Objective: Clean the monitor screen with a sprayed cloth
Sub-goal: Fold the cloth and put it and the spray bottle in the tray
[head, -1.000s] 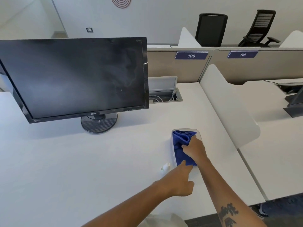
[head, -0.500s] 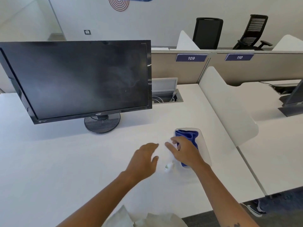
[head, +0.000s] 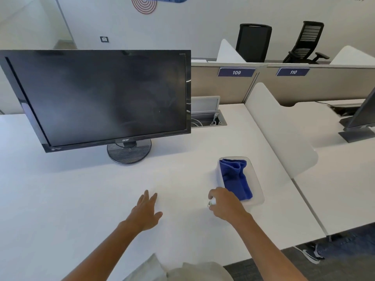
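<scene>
Head view, looking down at a white table (head: 71, 199). A black monitor (head: 105, 96) with a dark, smudged screen stands upright at the back left. Right of centre, a folded blue cloth (head: 236, 179) lies in a clear tray (head: 257, 191). The right hand (head: 227, 205), just beside the tray's near corner, curls its fingers round a small spray bottle (head: 212, 202). The left hand (head: 146, 211) lies flat on the table, fingers straight and slightly spread, holding nothing.
</scene>
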Tool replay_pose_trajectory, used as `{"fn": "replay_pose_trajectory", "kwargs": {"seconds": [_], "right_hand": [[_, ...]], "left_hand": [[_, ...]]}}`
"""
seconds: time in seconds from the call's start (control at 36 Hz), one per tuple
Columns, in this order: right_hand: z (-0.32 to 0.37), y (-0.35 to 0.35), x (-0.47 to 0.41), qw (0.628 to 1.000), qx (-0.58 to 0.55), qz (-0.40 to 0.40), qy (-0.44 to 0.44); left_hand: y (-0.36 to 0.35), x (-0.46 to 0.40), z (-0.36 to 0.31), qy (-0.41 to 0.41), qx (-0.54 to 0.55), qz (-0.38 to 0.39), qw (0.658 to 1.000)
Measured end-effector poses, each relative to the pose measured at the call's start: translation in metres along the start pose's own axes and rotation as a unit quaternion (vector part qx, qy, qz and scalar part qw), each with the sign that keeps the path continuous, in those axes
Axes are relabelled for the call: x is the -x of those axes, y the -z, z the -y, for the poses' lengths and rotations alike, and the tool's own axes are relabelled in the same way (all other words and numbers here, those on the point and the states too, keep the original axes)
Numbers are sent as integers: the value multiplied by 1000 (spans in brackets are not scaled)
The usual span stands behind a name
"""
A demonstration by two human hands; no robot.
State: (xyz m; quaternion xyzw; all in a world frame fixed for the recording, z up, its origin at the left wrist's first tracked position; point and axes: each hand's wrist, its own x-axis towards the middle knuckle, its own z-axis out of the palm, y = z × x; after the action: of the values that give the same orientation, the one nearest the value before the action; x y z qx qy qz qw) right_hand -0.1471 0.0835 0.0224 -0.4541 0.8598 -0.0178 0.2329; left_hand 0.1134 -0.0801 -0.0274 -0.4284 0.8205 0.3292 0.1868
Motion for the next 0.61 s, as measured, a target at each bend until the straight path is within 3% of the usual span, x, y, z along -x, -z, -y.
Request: {"fn": "replay_pose_trajectory", "kwargs": {"seconds": [0.19,0.36,0.47,0.61], "right_hand": [[-3,4,3,998,-57,-31,4],[-6,52,14,976,-200,-83,-23],[-18,85,22,961,-237,-139,-31],[-50,107,20,956,-237,-131,-113]], "left_hand": [[-12,-3,14,-4,-11,7,1000],[-12,-5,19,-10,-13,2,1000],[-12,-8,20,-10,-14,4,1000],[-12,-8,20,-11,-19,4,1000]]}}
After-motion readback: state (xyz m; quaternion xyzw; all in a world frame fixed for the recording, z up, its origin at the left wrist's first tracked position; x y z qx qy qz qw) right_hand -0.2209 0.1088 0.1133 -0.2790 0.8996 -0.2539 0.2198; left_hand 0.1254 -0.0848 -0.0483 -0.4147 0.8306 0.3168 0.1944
